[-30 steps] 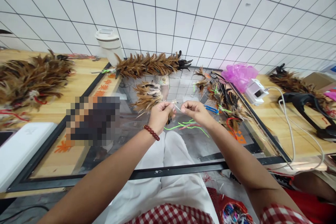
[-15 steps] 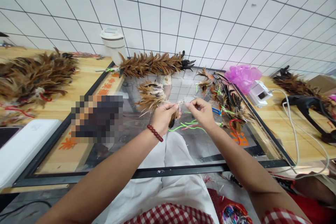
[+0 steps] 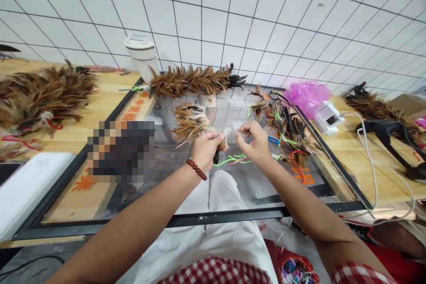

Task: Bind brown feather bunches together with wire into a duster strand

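Note:
Over the glass panel, my left hand [image 3: 210,145] pinches a small feather [image 3: 225,144] whose pale end points right and whose dark tip hangs below. My right hand [image 3: 255,141] is just right of it, thumb and index finger curled near each other around something too small to make out. Beyond my left hand lies a loose pile of brown feathers [image 3: 189,120] with whitish bases. Green and pink cords [image 3: 234,159] lie on the glass beneath the hands. A blue tool [image 3: 274,140] rests beside my right hand.
A feather strand [image 3: 193,82] lies along the back of the black-framed glass panel [image 3: 186,220]. Feather bundles [image 3: 289,124], a purple plastic bag [image 3: 308,95] and a white device [image 3: 328,117] with a cable are at right. A white container [image 3: 142,57] stands back left.
The right hand's fingers have loosened slightly and moved a little away from the feather end. The left hand keeps its pinch, almost in the same place.

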Motion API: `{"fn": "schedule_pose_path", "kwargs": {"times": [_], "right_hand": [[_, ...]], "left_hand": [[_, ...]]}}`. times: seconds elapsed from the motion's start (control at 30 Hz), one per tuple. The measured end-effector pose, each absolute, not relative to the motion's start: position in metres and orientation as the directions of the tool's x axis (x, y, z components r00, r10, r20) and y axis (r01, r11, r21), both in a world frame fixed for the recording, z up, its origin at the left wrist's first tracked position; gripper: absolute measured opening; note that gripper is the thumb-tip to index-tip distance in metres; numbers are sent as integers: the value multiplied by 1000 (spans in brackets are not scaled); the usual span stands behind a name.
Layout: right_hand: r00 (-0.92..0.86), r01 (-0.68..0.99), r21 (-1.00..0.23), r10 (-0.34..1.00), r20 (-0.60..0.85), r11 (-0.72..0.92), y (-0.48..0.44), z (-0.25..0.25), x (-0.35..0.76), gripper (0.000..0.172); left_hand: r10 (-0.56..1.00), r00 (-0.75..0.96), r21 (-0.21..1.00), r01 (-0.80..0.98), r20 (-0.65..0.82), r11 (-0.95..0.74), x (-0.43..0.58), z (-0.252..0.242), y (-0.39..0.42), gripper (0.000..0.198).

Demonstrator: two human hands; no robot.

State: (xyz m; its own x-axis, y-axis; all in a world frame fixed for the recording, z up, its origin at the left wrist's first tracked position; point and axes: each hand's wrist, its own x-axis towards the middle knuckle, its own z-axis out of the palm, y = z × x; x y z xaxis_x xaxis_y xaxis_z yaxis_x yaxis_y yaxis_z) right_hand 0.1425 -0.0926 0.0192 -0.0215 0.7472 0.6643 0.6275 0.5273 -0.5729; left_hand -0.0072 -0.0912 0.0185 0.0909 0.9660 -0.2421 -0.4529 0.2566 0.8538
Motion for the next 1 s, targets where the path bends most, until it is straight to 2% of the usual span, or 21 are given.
{"fn": "schedule_pose_path", "kwargs": {"times": [0.07,0.17,0.43,0.57,0.77,0.87,0.93,1.0], "right_hand": [[-165,669,-440,696,698,600,-96,20,141,3],[-237,717,-358,692,682,598,-98,18,138,7],[-257,771,-288,692,675,567,-97,16,140,8],[-294,777,-246,679,672,579,-99,17,140,6],[-276,857,-172,715,643,486,-96,18,139,2],[-164,874,-250,737,655,416,-88,20,150,3],[31,854,-406,747,664,325,-80,21,164,2],[214,773,-582,760,613,252,-72,21,180,2]], "left_hand": [[966,81,851,-459,-245,254,-7,17,-91,23],[971,99,849,-471,-220,240,-5,15,-92,26],[981,60,873,-448,-184,191,-4,17,-95,28],[965,101,851,-456,-240,260,-3,24,-99,23],[929,165,821,-435,-330,369,-2,31,-101,16],[934,184,847,-395,-306,355,-2,30,-101,13],[938,169,853,-389,-304,347,-2,29,-101,12],[938,150,845,-406,-314,348,-3,28,-100,14]]}}
